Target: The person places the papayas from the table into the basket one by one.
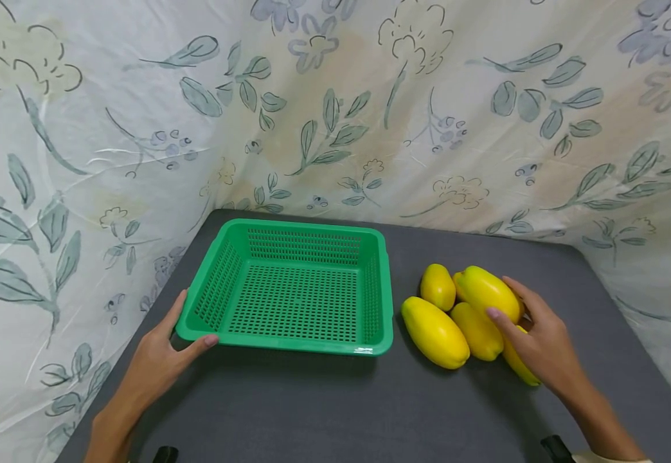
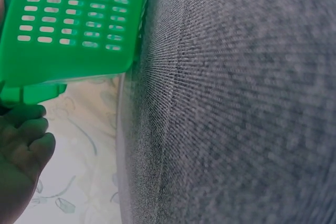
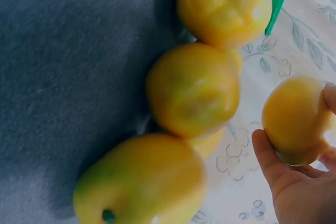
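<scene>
A green perforated plastic basket [image 1: 301, 347] sits on the left part of the table, nothing inside it. My left hand [image 1: 159, 354] grips its near left corner, thumb on the front rim and fingers at the left side. In the left wrist view the basket wall [image 2: 73, 61] shows above the curled fingers. At the right, my right hand [image 1: 544, 341] holds a yellow papaya [image 1: 488, 289] above the others, also visible as the raised papaya [image 3: 294, 119] in the right wrist view. Below and beside it lie several more, including a large papaya [image 1: 435, 332] and a smaller one [image 1: 438, 287].
The dark grey cloth-covered table [image 1: 312, 411] stands against a floral curtain [image 1: 335, 128] at the back and sides. A papaya [image 1: 520, 360] lies partly hidden under my right hand. The papayas cluster just right of the basket.
</scene>
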`<state>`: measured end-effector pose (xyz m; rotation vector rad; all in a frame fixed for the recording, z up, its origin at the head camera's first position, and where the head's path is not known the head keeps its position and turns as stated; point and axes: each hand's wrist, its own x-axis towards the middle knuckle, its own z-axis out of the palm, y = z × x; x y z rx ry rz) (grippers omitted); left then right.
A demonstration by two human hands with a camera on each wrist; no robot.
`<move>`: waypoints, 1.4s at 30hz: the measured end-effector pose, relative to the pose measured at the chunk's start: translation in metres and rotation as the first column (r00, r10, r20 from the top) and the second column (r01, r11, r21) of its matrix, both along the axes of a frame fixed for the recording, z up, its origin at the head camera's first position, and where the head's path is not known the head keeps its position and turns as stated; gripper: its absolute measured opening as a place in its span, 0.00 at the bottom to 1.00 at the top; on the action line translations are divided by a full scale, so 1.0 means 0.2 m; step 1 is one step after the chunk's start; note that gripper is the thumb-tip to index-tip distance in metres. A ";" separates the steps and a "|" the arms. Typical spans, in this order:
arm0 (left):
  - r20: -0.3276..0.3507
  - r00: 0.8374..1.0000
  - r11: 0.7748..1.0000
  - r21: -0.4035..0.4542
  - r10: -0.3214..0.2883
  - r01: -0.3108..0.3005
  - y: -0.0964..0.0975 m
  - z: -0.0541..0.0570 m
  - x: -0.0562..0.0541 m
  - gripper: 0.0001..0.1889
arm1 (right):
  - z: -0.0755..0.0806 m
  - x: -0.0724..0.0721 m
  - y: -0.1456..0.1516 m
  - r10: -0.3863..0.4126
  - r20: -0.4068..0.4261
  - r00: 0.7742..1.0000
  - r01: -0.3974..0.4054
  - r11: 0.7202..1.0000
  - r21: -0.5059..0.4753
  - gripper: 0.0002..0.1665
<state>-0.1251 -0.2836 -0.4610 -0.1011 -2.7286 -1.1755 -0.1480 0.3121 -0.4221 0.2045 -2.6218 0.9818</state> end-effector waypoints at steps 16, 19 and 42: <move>0.013 1.000 1.000 0.003 -0.012 0.012 -0.01 0.00 0.00 0.55 | 0.05 0.02 -0.16 0.080 -0.012 0.997 -0.080 0.995 -0.051 0.41; 0.006 1.000 1.000 -0.001 -0.011 0.011 -0.01 -0.01 0.00 0.55 | 0.07 0.03 -0.20 0.103 -0.009 0.995 -0.103 0.992 -0.072 0.40; -0.023 1.000 1.000 -0.012 -0.003 0.003 -0.01 -0.02 0.00 0.55 | 0.10 0.06 -0.39 0.213 -0.017 0.977 -0.214 0.970 -0.115 0.41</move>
